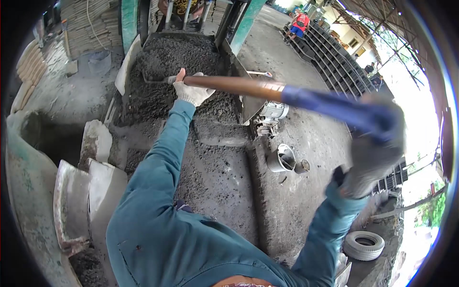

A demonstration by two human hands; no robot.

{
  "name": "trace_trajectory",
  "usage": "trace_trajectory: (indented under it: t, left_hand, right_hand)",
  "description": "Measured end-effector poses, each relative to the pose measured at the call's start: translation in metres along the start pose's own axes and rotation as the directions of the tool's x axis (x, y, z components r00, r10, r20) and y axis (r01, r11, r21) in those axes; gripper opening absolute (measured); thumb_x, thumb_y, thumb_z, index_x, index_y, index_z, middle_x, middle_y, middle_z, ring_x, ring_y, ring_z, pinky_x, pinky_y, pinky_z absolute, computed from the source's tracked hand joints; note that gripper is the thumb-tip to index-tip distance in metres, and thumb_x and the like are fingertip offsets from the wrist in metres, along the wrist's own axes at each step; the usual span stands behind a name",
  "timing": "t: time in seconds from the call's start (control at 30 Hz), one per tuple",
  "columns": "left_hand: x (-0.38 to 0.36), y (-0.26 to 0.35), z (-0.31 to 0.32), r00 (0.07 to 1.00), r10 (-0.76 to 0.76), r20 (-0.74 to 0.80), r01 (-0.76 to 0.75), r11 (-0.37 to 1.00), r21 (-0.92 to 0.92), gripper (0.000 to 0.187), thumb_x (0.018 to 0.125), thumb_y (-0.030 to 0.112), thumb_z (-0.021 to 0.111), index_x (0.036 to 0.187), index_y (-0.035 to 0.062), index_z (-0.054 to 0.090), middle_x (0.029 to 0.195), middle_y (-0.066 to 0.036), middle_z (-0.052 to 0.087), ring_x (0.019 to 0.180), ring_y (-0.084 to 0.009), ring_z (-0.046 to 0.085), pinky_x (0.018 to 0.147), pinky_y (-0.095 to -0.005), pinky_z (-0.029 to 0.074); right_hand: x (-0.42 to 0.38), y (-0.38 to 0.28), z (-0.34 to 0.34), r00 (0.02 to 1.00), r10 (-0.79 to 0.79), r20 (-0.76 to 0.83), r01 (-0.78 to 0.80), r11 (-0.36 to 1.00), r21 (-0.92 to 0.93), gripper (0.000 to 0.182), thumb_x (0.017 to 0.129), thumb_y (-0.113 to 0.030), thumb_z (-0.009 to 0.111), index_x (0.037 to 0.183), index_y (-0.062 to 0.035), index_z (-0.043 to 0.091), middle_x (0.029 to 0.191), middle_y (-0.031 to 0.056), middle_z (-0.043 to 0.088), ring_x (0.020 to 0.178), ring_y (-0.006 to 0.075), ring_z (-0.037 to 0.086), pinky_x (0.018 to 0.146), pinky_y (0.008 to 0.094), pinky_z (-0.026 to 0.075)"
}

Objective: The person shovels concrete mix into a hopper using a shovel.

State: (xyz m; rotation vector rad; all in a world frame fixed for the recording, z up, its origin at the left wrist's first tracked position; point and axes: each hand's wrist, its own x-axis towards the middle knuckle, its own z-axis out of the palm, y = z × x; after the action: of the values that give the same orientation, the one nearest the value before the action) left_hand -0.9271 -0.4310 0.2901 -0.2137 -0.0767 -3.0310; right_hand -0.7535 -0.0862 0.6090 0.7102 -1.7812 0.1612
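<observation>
A shovel [234,85] stretches across the view, its brown wooden shaft ending in a blue handle on the right. My left hand [193,92], in a pale knit glove with bare fingertips, is closed round the shaft near the blade end. At the far end, my right hand [375,155] grips the blue handle; it is gloved and smeared by motion. The shovel's blade is hard to make out against a heap of dark, damp, grainy mix [174,55] just beyond my left hand.
A motor [274,111] stands right of the heap, with a bucket [281,159] and a small can [302,166] nearer. Curved broken slabs [71,205] lean at left. A tyre [364,245] lies lower right. One person in red [300,21] bends by racks of dark blocks [334,57]; another stands behind the heap.
</observation>
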Motion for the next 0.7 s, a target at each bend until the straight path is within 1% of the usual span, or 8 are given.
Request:
trace_trajectory:
  t: [0.07, 0.17, 0.2, 0.27, 0.3, 0.43, 0.57, 0.7]
  left_hand:
    - [0.035, 0.018, -0.02, 0.941, 0.042, -0.336, -0.033, 0.999, 0.034, 0.048, 0.078, 0.051, 0.068, 0.078, 0.0029, 0.06, 0.076, -0.011, 0.062, 0.079, -0.0322, 0.061, 0.081, -0.0465, 0.048]
    - [0.074, 0.027, -0.034, 0.857, 0.138, -0.496, -0.03, 0.975, 0.219, 0.032, 0.085, 0.034, 0.068, 0.071, 0.0116, 0.049, 0.066, -0.006, 0.052, 0.064, -0.0252, 0.052, 0.077, -0.0458, 0.046]
    - [0.093, 0.025, -0.046, 0.847, 0.146, -0.511, -0.014, 0.968, 0.252, 0.027, 0.087, 0.028, 0.067, 0.078, 0.0123, 0.047, 0.065, -0.005, 0.049, 0.06, -0.0221, 0.05, 0.069, -0.0433, 0.047]
    - [0.111, 0.002, -0.058, 0.768, 0.177, -0.615, 0.024, 0.952, 0.304, 0.025, 0.089, 0.024, 0.065, 0.083, 0.0134, 0.043, 0.064, -0.003, 0.044, 0.058, -0.0205, 0.049, 0.06, -0.0401, 0.047]
    - [0.083, -0.02, -0.046, 0.888, 0.077, -0.454, 0.052, 0.963, 0.264, 0.024, 0.091, 0.018, 0.062, 0.085, 0.0134, 0.038, 0.063, -0.003, 0.039, 0.057, -0.0202, 0.049, 0.053, -0.0373, 0.046]
    - [-0.064, -0.116, -0.005, 0.967, -0.23, -0.113, 0.254, 0.916, 0.309, 0.024, 0.089, 0.022, 0.064, 0.076, 0.006, 0.052, 0.078, -0.012, 0.055, 0.075, -0.0309, 0.057, 0.084, -0.0536, 0.048]
    - [-0.192, -0.189, -0.047, 0.926, -0.375, -0.037, 0.37, 0.889, 0.269, 0.016, 0.086, 0.017, 0.07, 0.082, 0.0098, 0.057, 0.099, -0.006, 0.056, 0.111, -0.029, 0.053, 0.106, -0.0511, 0.039]
    - [-0.303, -0.241, -0.094, 0.861, -0.132, -0.491, 0.128, 0.991, -0.041, 0.01, 0.082, 0.009, 0.066, 0.078, 0.0102, 0.057, 0.087, -0.008, 0.059, 0.098, -0.0287, 0.054, 0.101, -0.047, 0.04]
  right_hand:
    - [-0.058, 0.012, 0.04, 0.997, 0.064, -0.051, -0.056, 0.988, 0.143, 0.016, 0.076, -0.005, 0.077, 0.088, -0.0092, 0.066, 0.08, 0.0057, 0.069, 0.072, 0.0183, 0.069, 0.06, 0.0299, 0.056]
    - [-0.192, 0.022, 0.088, 0.914, 0.398, 0.08, -0.406, 0.89, 0.209, 0.016, 0.078, -0.004, 0.074, 0.09, -0.0073, 0.065, 0.084, 0.009, 0.067, 0.076, 0.0191, 0.067, 0.07, 0.0303, 0.055]
    - [-0.259, 0.037, 0.122, 0.764, 0.629, 0.143, -0.527, 0.481, 0.7, 0.016, 0.078, -0.005, 0.076, 0.091, -0.0067, 0.066, 0.083, 0.0072, 0.066, 0.076, 0.0166, 0.065, 0.072, 0.029, 0.053]
    - [-0.321, 0.038, 0.125, 0.628, 0.721, 0.293, -0.778, 0.59, 0.214, 0.014, 0.083, -0.014, 0.074, 0.09, -0.0043, 0.066, 0.082, 0.0023, 0.064, 0.075, 0.0129, 0.06, 0.065, 0.0282, 0.049]
    - [-0.325, 0.029, 0.113, 0.065, 0.89, 0.451, -0.97, -0.05, 0.24, 0.016, 0.083, -0.017, 0.073, 0.088, -0.0045, 0.065, 0.078, 0.0031, 0.062, 0.071, 0.0138, 0.059, 0.061, 0.0292, 0.048]
    - [-0.499, 0.102, 0.073, -0.268, 0.763, 0.588, -0.798, -0.518, 0.308, 0.007, 0.087, -0.012, 0.064, 0.088, -0.0054, 0.066, 0.071, 0.0023, 0.06, 0.052, 0.013, 0.054, 0.044, 0.028, 0.041]
    - [-0.596, 0.167, 0.023, -0.401, 0.795, 0.454, -0.858, -0.5, 0.118, 0.012, 0.082, -0.004, 0.053, 0.086, -0.0034, 0.064, 0.067, 0.0056, 0.061, 0.047, 0.0151, 0.053, 0.043, 0.0306, 0.043]
    - [-0.589, 0.22, -0.001, -0.309, 0.653, 0.691, -0.923, -0.382, -0.051, 0.013, 0.081, -0.004, 0.051, 0.087, -0.0017, 0.062, 0.066, 0.0072, 0.061, 0.052, 0.0162, 0.058, 0.045, 0.0312, 0.045]
